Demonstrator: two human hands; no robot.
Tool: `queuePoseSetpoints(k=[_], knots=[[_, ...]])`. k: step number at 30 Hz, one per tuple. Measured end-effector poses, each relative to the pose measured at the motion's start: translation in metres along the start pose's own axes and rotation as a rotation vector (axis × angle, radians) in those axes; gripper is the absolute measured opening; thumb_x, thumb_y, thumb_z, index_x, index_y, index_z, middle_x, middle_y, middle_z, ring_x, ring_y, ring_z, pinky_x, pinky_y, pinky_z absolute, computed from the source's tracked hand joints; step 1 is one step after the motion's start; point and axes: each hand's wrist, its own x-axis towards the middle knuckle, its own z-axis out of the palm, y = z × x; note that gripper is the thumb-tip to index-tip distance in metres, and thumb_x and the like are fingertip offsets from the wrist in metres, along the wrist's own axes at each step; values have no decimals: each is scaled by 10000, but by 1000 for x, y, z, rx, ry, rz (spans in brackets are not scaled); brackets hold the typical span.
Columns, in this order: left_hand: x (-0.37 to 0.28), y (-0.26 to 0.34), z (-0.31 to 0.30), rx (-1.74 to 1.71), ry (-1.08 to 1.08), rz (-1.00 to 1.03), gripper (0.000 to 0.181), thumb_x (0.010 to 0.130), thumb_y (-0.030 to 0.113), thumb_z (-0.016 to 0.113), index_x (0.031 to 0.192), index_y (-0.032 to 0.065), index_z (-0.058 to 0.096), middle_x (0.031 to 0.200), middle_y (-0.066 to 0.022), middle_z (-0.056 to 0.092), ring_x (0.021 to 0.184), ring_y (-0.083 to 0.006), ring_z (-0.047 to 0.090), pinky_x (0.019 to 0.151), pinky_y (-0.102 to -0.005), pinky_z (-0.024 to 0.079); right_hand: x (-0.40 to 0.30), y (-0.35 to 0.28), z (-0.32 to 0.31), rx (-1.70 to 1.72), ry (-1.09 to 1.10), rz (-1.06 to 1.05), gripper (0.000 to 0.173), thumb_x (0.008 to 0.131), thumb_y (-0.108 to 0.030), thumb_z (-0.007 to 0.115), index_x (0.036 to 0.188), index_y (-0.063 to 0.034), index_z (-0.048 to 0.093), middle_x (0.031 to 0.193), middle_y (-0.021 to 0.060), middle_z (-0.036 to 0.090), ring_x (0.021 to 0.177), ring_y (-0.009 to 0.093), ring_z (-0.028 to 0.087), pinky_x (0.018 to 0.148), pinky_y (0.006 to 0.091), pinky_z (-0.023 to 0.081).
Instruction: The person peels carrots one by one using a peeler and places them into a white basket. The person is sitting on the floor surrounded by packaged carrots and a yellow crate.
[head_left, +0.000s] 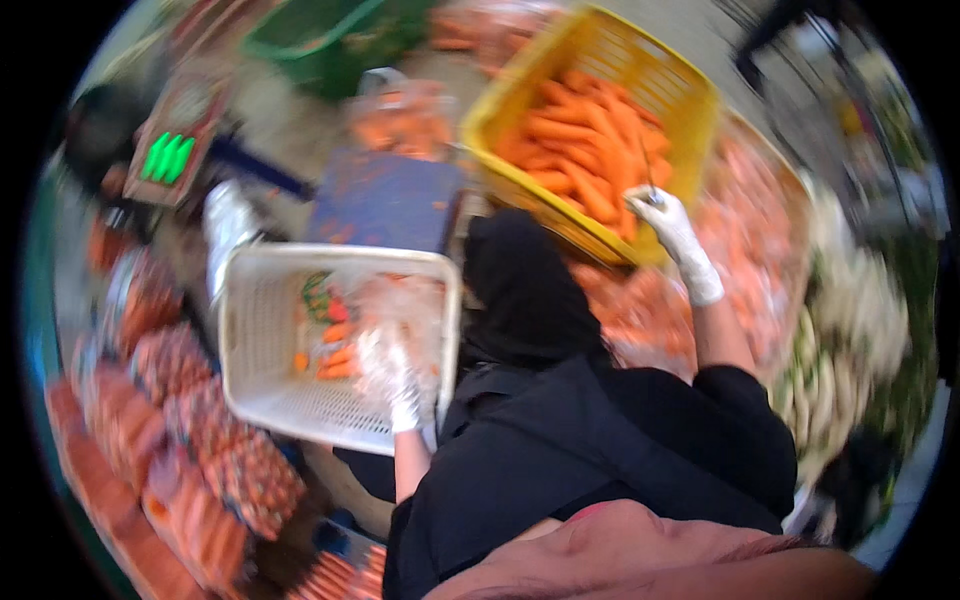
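Observation:
My right hand (667, 217), in a white glove, grips a thin knife-like tool (649, 161) above the near edge of a yellow plastic crate (592, 240). Bare whole carrots (592, 139) are heaped in that crate. My left hand (394, 367), also covered in white, reaches into a white plastic basket (259, 330). Blurred clear plastic bags (394, 300) lie around its fingers, so I cannot tell whether it grips one. Beside it in the basket are short carrot pieces (337, 360) and a red and green item (322, 300).
A dark blue board (386, 199) adjoins the basket. At far left stands a scale (176, 146) with a lit green display. Bagged carrots (187, 517) are stacked lower left; more bags (750, 240) fill a bin at right. White radishes (817, 382) lie beyond. A green tub (322, 52) stands at the top.

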Motion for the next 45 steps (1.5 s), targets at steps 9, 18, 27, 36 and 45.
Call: queuePoseSetpoints(k=[9,18,27,36,45], knots=[[-54,-56,-46,61,-61,-250,509,864,138,607,1309,-47,442,1264,-203,479,1170,-310,495,1000,-381,409,-169,58,-49,-114,202,142,249,876,-119,647,1095,-1,649,1017,77,677,926,174,640,848,313,509],[-36,-21,-13,-18,-130,-112,450,888,131,615,1284,-28,472,1287,-166,462,1140,-264,508,939,-336,436,-225,1,-43,-637,94,86,248,879,-287,618,896,-40,611,749,205,632,715,381,646,633,432,500],[-54,-24,16,-74,-247,-177,395,837,67,605,1209,-16,504,1175,-145,509,1030,-243,532,892,-340,444,-296,59,13,-172,-72,547,284,896,-285,639,990,-35,543,752,112,636,650,240,637,557,380,492],[-82,-81,31,-294,-407,-349,218,888,160,597,1029,-7,596,933,-79,590,865,-168,546,807,-312,452,-275,21,-20,35,-235,844,293,895,-367,623,801,-91,589,598,1,508,441,116,445,381,282,330],[-97,-86,19,-460,-515,-536,149,878,181,578,821,59,641,730,20,540,660,-91,451,590,-283,377,-275,4,-13,11,-169,683,285,928,-321,596,793,-71,617,553,0,503,424,107,448,387,259,331]])
